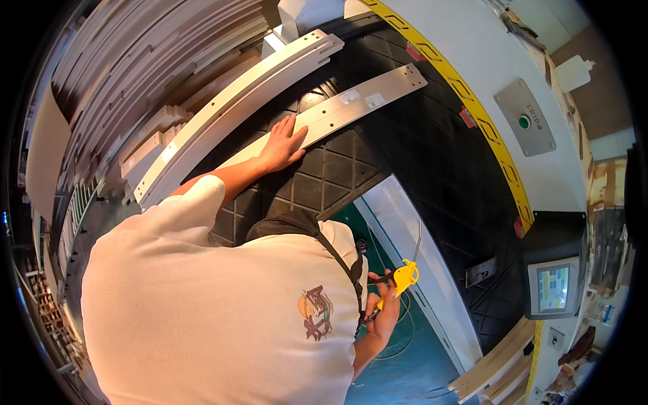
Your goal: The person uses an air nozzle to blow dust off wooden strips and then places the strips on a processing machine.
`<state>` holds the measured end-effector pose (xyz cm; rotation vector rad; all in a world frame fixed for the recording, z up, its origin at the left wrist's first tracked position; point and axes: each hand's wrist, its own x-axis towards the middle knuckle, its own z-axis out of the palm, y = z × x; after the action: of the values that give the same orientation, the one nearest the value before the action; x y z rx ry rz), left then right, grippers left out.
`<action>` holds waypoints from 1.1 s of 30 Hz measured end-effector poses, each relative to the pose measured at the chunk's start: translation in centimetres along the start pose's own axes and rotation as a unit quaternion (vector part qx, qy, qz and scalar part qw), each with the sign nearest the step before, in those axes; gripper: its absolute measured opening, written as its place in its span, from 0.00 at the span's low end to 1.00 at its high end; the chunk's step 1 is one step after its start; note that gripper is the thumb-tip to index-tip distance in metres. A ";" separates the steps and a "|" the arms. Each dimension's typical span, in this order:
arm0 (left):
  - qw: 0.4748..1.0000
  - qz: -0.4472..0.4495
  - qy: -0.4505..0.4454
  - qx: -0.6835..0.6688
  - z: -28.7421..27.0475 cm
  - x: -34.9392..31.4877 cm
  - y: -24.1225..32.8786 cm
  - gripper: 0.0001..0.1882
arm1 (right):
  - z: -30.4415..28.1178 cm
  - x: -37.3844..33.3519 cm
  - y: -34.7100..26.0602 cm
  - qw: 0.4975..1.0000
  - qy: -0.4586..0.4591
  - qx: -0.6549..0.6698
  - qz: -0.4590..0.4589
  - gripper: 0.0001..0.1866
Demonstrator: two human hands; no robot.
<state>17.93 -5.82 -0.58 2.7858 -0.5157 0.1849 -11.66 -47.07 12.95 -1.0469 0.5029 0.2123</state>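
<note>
A pale strip (pixel 337 111) is held flat on the black mat (pixel 418 175)
It is pinned by the spread left hand (pixel 283 145); a yellow tool (pixel 403 277) is gripped in the closed right hand (pixel 383 312), kept near

Small screen (pixel 553 288) – green button (pixel 524 121) – stacked boards (pixel 135 61)

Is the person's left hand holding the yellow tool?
No. The left hand lies flat on a long pale strip on the black mat; the right hand holds the yellow tool.

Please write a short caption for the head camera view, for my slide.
Left hand flat on a long pale panel on a black mat; right hand holds a yellow tool.
</note>
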 end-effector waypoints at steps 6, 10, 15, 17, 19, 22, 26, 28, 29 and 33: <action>1.000 -0.009 0.018 0.007 0.3 0.1 0.6 0.38 | -0.4 1.1 -1.2 0.999 -0.002 0.005 0.031 0.34; 0.999 -0.027 0.027 0.010 0.5 0.0 0.6 0.38 | -0.3 1.7 -1.8 0.999 -0.001 -0.015 0.031 0.33; 1.000 -0.009 0.027 0.011 0.6 0.1 0.3 0.38 | -0.2 1.9 -1.3 1.000 0.001 0.010 0.017 0.33; 1.000 -0.006 0.022 0.005 0.6 0.1 0.3 0.38 | -0.2 1.8 -1.2 1.000 0.004 0.014 0.019 0.33; 1.000 -0.013 0.022 0.002 0.5 0.0 0.4 0.38 | -0.2 1.6 -1.1 1.000 0.010 0.017 0.022 0.33; 1.000 -0.017 0.016 0.004 0.7 -0.1 0.1 0.38 | 0.0 1.5 -1.1 1.000 0.008 0.012 0.026 0.33; 1.000 -0.011 0.017 -0.006 0.5 0.0 0.1 0.38 | 0.2 1.4 -0.7 0.999 0.010 0.026 0.022 0.32; 1.000 -0.003 0.025 -0.009 0.7 0.0 -0.2 0.38 | 0.2 1.3 -0.6 0.999 0.013 0.033 0.019 0.32; 1.000 -0.002 0.025 -0.009 0.7 0.0 -0.1 0.38 | 0.1 1.3 -0.5 0.999 0.011 0.033 0.020 0.31; 1.000 -0.004 0.021 -0.008 0.5 0.0 0.0 0.38 | 0.1 1.3 -0.3 0.999 0.010 0.030 0.021 0.31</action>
<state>18.00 -5.99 -1.07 2.7614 -0.4933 0.2365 -10.38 -47.23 12.62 -0.9814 0.5456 0.2223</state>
